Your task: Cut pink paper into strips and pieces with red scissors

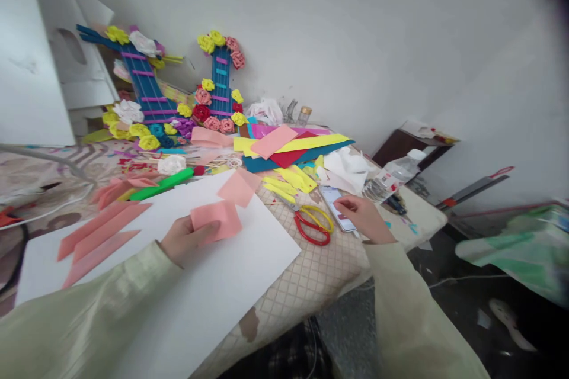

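My left hand (182,240) rests on a large white sheet (191,284) and pinches a small pink paper piece (220,219) between thumb and fingers. A second pink piece (240,186) lies just beyond it on the sheet. My right hand (362,216) reaches to the right, its fingertips touching the screen of a phone (338,204) that lies flat on the table; nothing is held in it. Red and yellow scissors (313,222) lie between my two hands.
Pink paper strips (100,237) lie on the sheet's left. A green marker (162,185), coloured paper sheets (288,145), yellow strips (288,180) and blue frames with paper flowers (220,83) crowd the table's back. A plastic bottle (398,173) lies near the right edge.
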